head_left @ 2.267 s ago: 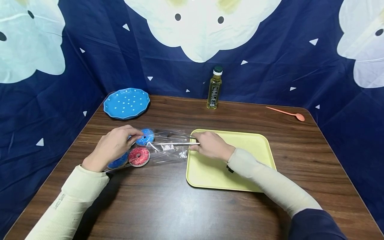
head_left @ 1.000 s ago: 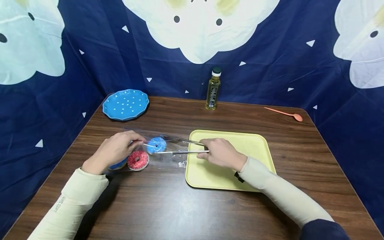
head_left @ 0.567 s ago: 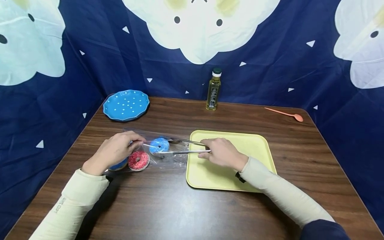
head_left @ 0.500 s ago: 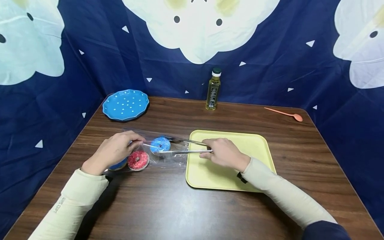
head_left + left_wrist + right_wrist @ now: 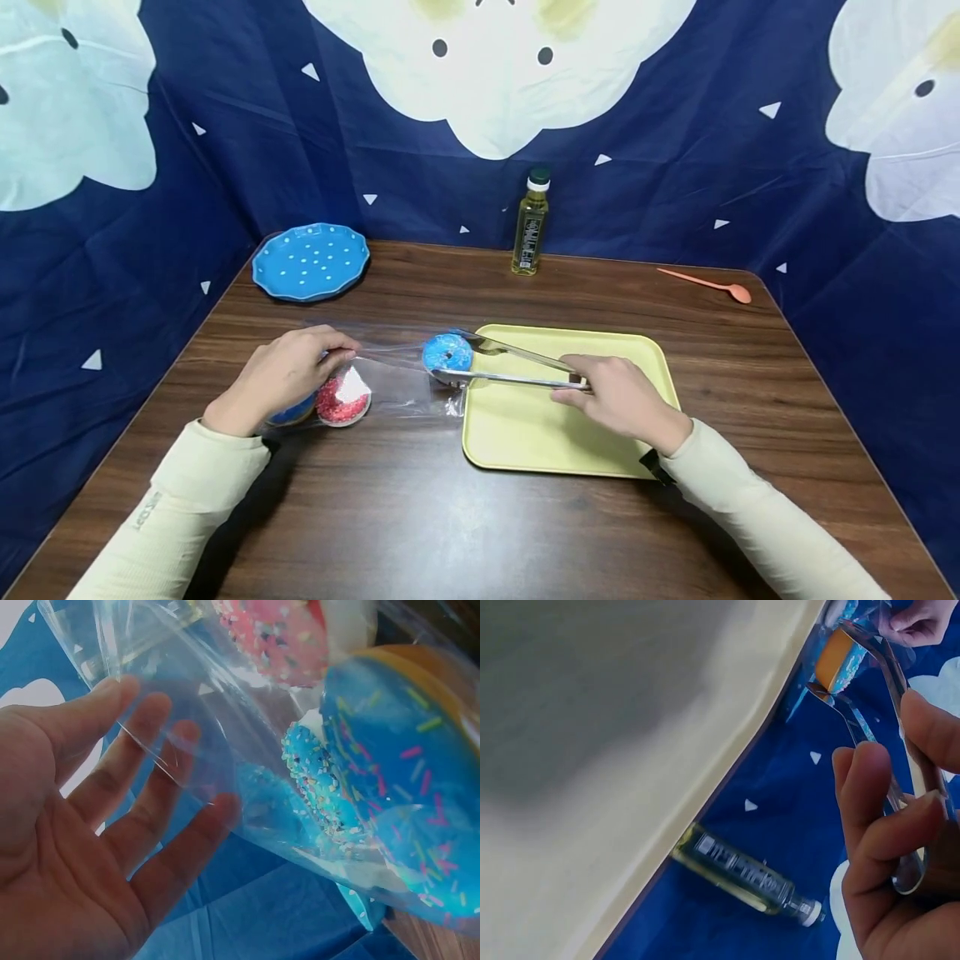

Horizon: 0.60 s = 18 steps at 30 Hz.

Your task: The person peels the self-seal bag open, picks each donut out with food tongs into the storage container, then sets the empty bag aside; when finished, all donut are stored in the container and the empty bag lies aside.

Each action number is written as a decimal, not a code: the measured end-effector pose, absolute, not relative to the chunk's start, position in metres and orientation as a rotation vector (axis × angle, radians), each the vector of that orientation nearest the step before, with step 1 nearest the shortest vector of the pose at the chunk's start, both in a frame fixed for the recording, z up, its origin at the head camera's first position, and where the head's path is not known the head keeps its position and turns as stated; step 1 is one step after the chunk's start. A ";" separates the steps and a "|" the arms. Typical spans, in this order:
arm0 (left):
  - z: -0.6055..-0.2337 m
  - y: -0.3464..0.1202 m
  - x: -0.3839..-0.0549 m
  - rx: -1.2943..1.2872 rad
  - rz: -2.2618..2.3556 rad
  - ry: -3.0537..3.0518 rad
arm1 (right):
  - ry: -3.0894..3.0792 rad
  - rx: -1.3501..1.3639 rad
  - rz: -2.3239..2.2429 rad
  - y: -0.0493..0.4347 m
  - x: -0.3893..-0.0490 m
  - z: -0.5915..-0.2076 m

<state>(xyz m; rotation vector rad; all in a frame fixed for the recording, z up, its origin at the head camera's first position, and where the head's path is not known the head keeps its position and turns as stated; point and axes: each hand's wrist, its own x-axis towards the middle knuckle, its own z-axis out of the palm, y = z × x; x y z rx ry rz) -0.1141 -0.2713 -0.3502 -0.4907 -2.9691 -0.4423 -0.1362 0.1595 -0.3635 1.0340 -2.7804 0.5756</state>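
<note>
My left hand [image 5: 285,375] pinches the edge of a clear plastic bag [image 5: 401,392] lying left of the yellow tray. Inside the bag are a pink sprinkled donut [image 5: 337,406] and a darker blue donut [image 5: 295,410] partly hidden by that hand. The left wrist view shows the pinched film close up, beside the big blue donut [image 5: 420,802]. My right hand [image 5: 622,396] holds metal tongs [image 5: 517,381] over the tray. Their tips grip a light blue donut [image 5: 447,343] at the bag's mouth, near the tray's left edge; its orange base [image 5: 832,660] shows in the right wrist view.
The yellow tray [image 5: 562,450] lies right of the bag, overlapped by the bag's end. At the back left sits a blue polka-dot plate [image 5: 311,262]. A bottle of yellowish oil [image 5: 529,237] stands at the back, and an orange spoon [image 5: 738,293] lies back right.
The tongs took hold of the light blue donut deeper in the bag. My right hand has drawn it rightward to the bag's mouth, while my left hand stays almost in place.
</note>
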 end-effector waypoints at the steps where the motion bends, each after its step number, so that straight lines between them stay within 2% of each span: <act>1: -0.350 -0.272 -0.114 -0.484 -0.440 -2.975 | -2.783 1.025 0.579 0.163 -0.135 -0.364; 18: -0.349 -0.272 -0.114 -0.462 -0.437 -2.994 | -2.858 0.804 0.560 0.211 -0.125 -0.375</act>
